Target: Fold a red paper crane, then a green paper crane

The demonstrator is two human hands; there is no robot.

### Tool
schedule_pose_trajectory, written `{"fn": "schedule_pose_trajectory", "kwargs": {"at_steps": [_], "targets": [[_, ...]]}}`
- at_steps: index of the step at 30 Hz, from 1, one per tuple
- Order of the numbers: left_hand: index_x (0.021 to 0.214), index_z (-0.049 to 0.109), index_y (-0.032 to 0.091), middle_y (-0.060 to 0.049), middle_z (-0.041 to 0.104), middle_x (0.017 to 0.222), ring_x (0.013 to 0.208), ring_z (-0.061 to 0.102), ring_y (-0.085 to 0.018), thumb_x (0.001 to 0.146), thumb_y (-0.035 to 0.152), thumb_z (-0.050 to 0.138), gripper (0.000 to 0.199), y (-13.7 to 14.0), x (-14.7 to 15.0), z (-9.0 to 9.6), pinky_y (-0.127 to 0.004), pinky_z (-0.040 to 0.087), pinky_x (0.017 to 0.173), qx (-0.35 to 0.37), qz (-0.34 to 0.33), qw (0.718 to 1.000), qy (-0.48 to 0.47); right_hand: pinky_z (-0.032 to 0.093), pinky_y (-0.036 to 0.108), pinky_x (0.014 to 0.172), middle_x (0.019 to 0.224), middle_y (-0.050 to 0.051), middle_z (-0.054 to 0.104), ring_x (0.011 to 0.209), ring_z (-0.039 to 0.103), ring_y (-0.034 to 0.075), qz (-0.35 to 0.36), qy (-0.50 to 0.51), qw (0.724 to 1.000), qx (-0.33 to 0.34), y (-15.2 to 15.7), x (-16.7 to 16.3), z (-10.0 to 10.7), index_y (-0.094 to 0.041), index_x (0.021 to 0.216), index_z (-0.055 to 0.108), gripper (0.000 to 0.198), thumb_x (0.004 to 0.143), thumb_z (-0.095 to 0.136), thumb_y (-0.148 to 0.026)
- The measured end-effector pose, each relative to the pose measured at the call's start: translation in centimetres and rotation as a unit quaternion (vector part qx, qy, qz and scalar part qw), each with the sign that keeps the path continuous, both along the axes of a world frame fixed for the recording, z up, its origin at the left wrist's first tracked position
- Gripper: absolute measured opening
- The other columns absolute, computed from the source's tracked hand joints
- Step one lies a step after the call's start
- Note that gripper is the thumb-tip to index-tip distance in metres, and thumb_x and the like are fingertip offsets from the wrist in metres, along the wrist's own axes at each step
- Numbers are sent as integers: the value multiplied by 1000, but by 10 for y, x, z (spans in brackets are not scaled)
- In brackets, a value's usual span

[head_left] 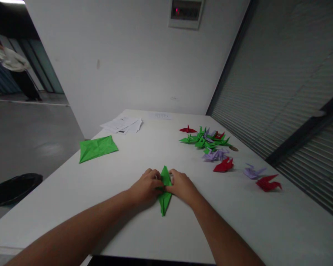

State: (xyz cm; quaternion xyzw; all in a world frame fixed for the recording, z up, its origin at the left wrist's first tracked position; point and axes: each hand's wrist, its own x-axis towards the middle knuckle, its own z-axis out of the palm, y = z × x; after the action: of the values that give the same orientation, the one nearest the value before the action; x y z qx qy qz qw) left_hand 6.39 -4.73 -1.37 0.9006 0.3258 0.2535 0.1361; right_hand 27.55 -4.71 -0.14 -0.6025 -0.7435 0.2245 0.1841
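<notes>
A green origami piece [164,201], folded into a long narrow diamond, lies on the white table [122,229] with its points toward and away from me. My left hand [147,186] grips its left edge near the middle, fingers curled. From the right, my right hand [182,186] pinches the opposite edge, thumb and fingers closed at the paper. Both thumbs meet near the centre of the piece. The fingers hide its middle folds.
A flat green sheet [98,148] lies at the left edge, printed papers [120,125] behind it. Green, purple and red folded birds [201,140] are heaped at right; a red crane [268,183] sits nearer. A black-lined bin [15,189] stands left. A person [12,62] is in the background.
</notes>
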Motion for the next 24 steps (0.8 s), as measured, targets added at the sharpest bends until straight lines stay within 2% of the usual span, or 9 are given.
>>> {"fn": "schedule_pose_trajectory", "kwargs": {"at_steps": [4, 6, 9, 12, 14, 16, 20, 24], "targets": [[100, 79, 19, -10, 71, 104, 99, 65, -24, 91, 11, 65, 18, 0, 2, 0, -33, 52, 90, 20, -80, 996, 24, 37, 26, 63, 88, 3, 69, 80, 64, 22, 21, -28, 999, 11, 0, 8, 4, -19, 107, 62, 52, 65, 90, -31], [99, 77, 17, -10, 72, 107, 99, 66, -23, 95, 10, 59, 20, 0, 2, 2, -33, 53, 90, 37, -101, 993, 46, 43, 29, 68, 93, 5, 69, 84, 65, 23, 33, -20, 999, 13, 1, 14, 5, -18, 115, 61, 59, 65, 91, -28], [99, 74, 14, -13, 70, 116, 100, 66, -24, 94, 9, 56, 20, -2, 1, 6, -34, 53, 92, 83, -129, 984, 85, 50, 35, 88, 119, 11, 66, 104, 64, 25, 81, 11, 995, 64, 1, 26, 8, -19, 135, 55, 73, 70, 88, -22], [96, 72, 14, -14, 70, 112, 96, 66, -23, 93, 11, 57, 16, -3, 0, 9, -35, 53, 90, 105, -136, 979, 107, 38, 42, 115, 144, 10, 56, 135, 49, 26, 211, 9, 971, 112, 3, 35, 8, -26, 140, 59, 61, 82, 76, -15], [101, 72, 15, -13, 71, 108, 97, 67, -23, 95, 14, 57, 16, -3, -2, 9, -36, 53, 92, 111, -142, 977, 114, 29, 44, 123, 155, 8, 50, 147, 37, 26, 276, -9, 956, 102, 6, 38, 6, -27, 138, 62, 50, 90, 67, -14], [112, 71, 16, -14, 71, 113, 104, 67, -25, 97, 16, 56, 21, -4, -3, 9, -37, 52, 96, 125, -153, 973, 116, 24, 47, 126, 156, 9, 50, 151, 33, 26, 315, -26, 946, 71, 9, 39, 0, -24, 142, 61, 46, 96, 59, -17], [129, 67, 16, -20, 66, 132, 117, 65, -29, 99, 23, 56, 33, -7, -8, 14, -42, 51, 104, 157, -183, 961, 133, 19, 53, 127, 159, 8, 47, 154, 28, 27, 311, -52, 949, 24, 14, 43, -7, -25, 150, 52, 48, 102, 52, -23], [129, 70, 20, -21, 59, 143, 129, 60, -34, 99, 31, 57, 34, -9, -16, 22, -45, 47, 111, 149, -235, 947, 164, 16, 54, 127, 162, 7, 43, 156, 23, 28, 308, -63, 949, 1, 14, 47, -6, -25, 153, 48, 49, 104, 49, -27]]}}
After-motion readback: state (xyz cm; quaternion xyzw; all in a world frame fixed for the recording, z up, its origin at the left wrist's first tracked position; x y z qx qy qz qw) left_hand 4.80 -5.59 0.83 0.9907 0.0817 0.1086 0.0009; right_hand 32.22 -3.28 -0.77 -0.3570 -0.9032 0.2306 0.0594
